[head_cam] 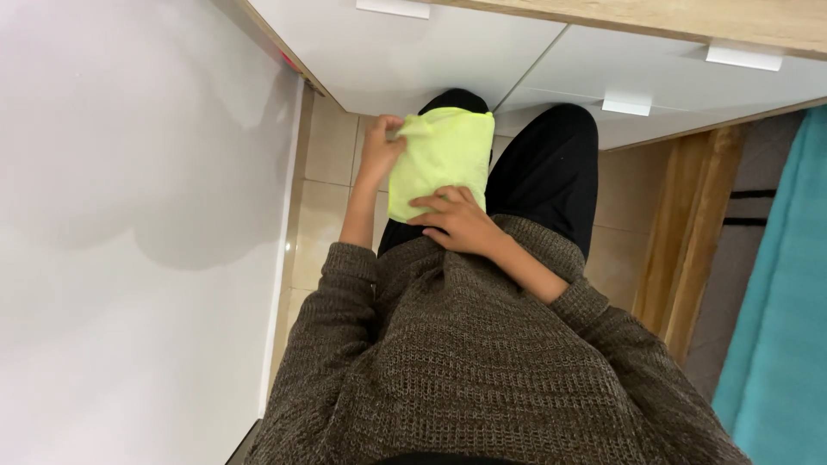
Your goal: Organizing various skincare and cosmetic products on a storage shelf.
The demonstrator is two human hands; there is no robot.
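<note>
In the head view, a folded yellow-green cloth [441, 159] is seen just above the centre of the frame, laid against the thigh of a black trouser leg [547, 168]; its upper left corner is pinched between the closed fingers of the left hand [382, 148], while its lower edge is pressed by the right hand [457, 221], whose fingers are spread nearly flat and grip nothing. A white surface [129, 215] is shown filling the left of the frame, white drawer fronts [482, 52] run along the top, beige floor tiles [323, 198] lie between them, and a teal fabric [784, 301] is seen at the right edge.
</note>
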